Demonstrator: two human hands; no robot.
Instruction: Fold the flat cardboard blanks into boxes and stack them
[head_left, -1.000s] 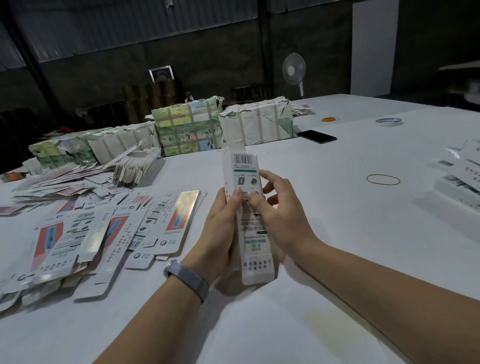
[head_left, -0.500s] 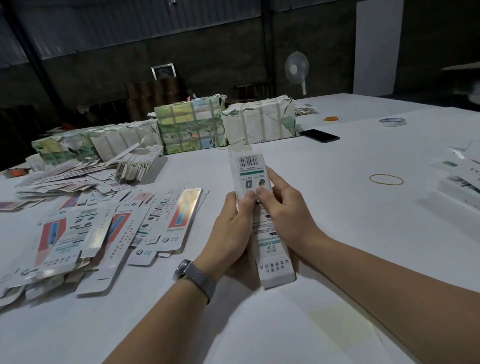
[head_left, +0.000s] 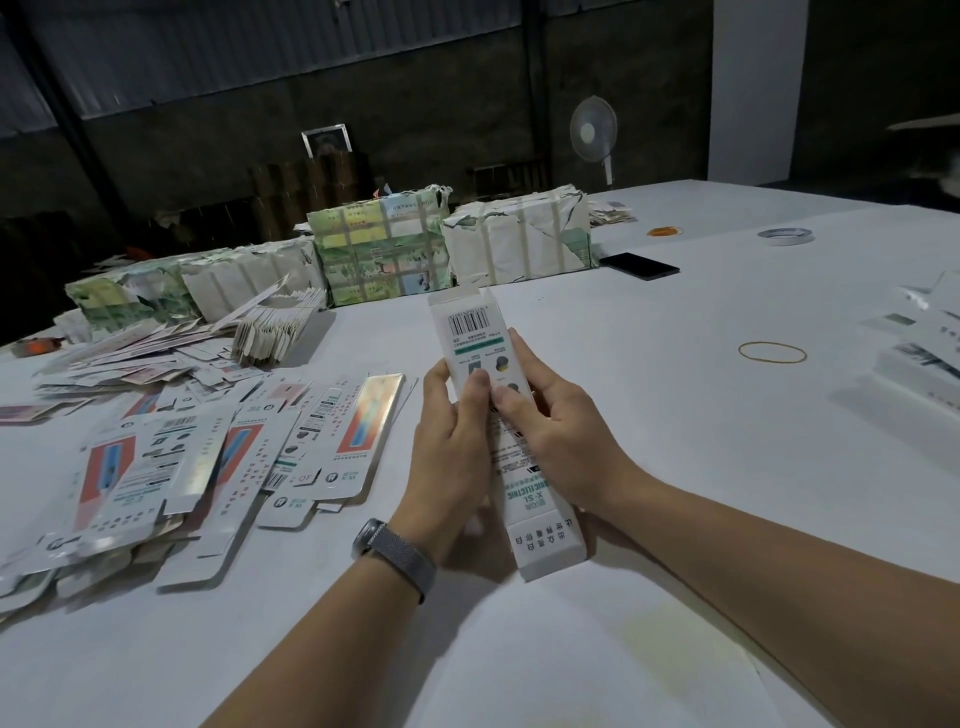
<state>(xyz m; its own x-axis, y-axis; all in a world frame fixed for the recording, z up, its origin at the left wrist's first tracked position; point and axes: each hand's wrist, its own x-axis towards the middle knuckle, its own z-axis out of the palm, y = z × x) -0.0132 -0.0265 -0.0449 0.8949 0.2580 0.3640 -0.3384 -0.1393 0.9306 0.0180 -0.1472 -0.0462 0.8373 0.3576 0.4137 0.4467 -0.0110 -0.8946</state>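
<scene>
Head view looks down on a white table (head_left: 649, 415), where the flat blanks (head_left: 171, 467) lie fanned in a loose, overlapping heap to the person's left, printed faces up, some showing a shiny foil panel and an orange-red patch. Far to the right, near the table's edge, finished boxes (head_left: 919, 358) sit stacked, partly cut off by the frame.

Between the hands, raised just above the table in front of the person, is the box (head_left: 498, 415): a long, narrow white sleeve with a barcode near its far end, green print along its side, and small flaps standing open at the far end. It looks very light and thin-walled, stiff along its creases but easy to crush or dent on the broad faces. The glossy print probably makes it a little slippery. The long edges near the middle seem the best place to hold it, leaving the ends free for tucking flaps.

Left hand (head_left: 452, 441) grips its left side, thumb laid on the printed face. Right hand (head_left: 556, 431) grips the right side likewise, thumb tip nearly meeting the other.
</scene>
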